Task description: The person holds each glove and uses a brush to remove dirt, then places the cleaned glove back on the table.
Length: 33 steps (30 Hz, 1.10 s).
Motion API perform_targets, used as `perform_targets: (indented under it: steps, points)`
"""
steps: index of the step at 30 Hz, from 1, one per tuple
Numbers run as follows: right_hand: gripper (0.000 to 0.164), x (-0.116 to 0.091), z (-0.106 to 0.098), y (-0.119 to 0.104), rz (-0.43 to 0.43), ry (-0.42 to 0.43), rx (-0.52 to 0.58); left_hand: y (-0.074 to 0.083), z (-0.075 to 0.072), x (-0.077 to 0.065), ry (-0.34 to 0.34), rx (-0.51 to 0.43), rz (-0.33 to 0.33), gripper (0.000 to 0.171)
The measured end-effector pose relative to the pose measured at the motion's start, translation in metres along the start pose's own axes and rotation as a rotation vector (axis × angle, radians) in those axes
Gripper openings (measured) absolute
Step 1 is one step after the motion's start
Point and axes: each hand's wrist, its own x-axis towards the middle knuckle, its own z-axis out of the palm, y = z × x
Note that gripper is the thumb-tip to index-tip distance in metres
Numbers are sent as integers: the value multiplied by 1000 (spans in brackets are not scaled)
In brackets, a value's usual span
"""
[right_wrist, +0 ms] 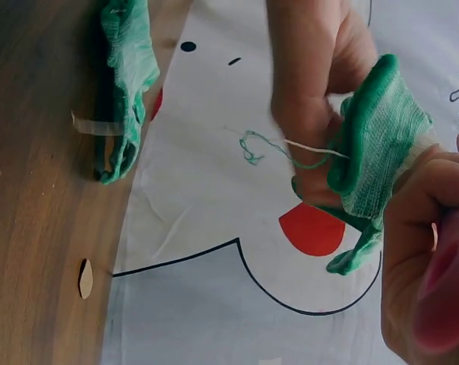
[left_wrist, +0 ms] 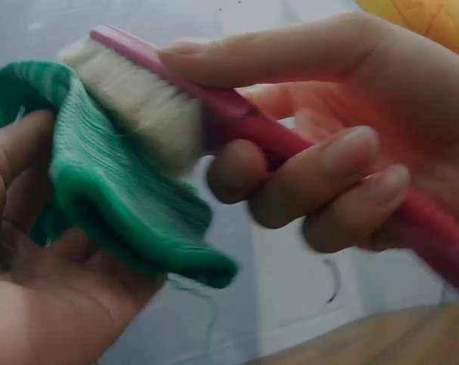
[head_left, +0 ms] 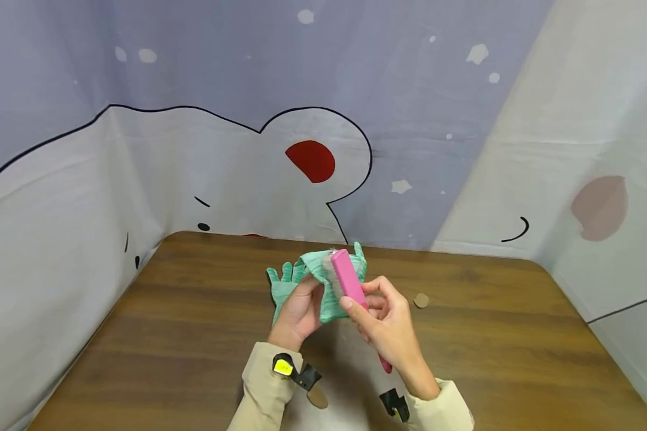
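Observation:
My left hand (head_left: 300, 312) holds a green knit glove (head_left: 331, 309) up above the table, its fingers tucked behind the fabric. My right hand (head_left: 392, 326) grips a pink-handled brush (head_left: 347, 276) with pale bristles. In the left wrist view the bristles (left_wrist: 150, 106) lie against the glove's knit surface (left_wrist: 131, 179), near its cuff. A loose thread (right_wrist: 305, 156) hangs from the cuff in the right wrist view. Another green glove (head_left: 281, 292) lies flat on the table, just left of and beyond the left hand, which partly hides it.
The wooden table (head_left: 183, 335) is backed by a printed cloth (head_left: 237, 173) along its far edge and sides. A small tan disc (head_left: 421, 300) lies right of the right hand; another tan disc (head_left: 317, 397) shows near the left wrist. Black mounts (head_left: 394, 405) sit by both wrists.

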Motion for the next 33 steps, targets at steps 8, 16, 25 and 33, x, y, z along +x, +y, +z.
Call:
perform_targets:
  steps: [8,16,25,33]
  points:
    - [28,-4,2,-4,2,-13,17,-10,-6,1,-60,0,-174,24]
    - [26,-5,5,-7,-18,-85,31,4,-6,-2,-193,13,-13,40]
    - [28,-4,4,-7,3,-72,68,9,-10,-5,52,-80,-43,15]
    - [31,1,-2,-4,69,61,46,17,-2,-3,230,111,-143,8]
